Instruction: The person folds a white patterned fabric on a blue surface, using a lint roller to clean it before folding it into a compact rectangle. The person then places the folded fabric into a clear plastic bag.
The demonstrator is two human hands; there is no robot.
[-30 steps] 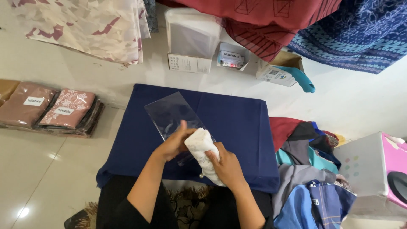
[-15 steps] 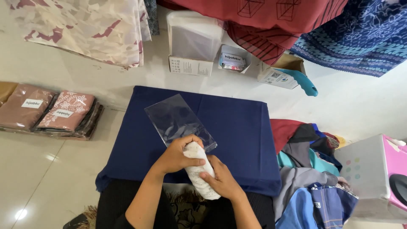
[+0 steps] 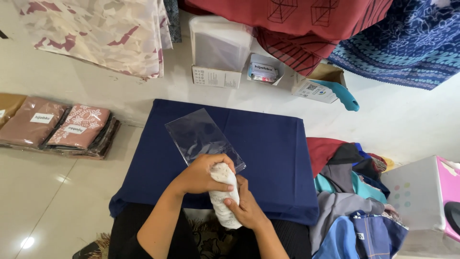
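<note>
Both of my hands grip a folded white patterned cloth (image 3: pixel 225 201) at the near edge of a low table draped in navy blue fabric (image 3: pixel 273 148). My left hand (image 3: pixel 201 173) wraps over the cloth's upper end, right at the mouth of a clear plastic bag (image 3: pixel 196 135) that lies flat and slanted on the blue fabric. My right hand (image 3: pixel 247 208) holds the cloth's lower part from underneath. Whether the cloth's tip is inside the bag is hidden by my left hand.
Packed cloths in clear bags (image 3: pixel 57 127) lie on the floor at left. A box of clear bags (image 3: pixel 218 50) and small cardboard boxes (image 3: pixel 316 86) stand beyond the table. A heap of coloured cloths (image 3: pixel 350 192) and a white-and-pink box (image 3: pixel 426 196) sit at right. Patterned fabrics hang above.
My hands have brought the rolled white cloth up toward the mouth of the clear bag, with my left hand now closed over its upper end.
</note>
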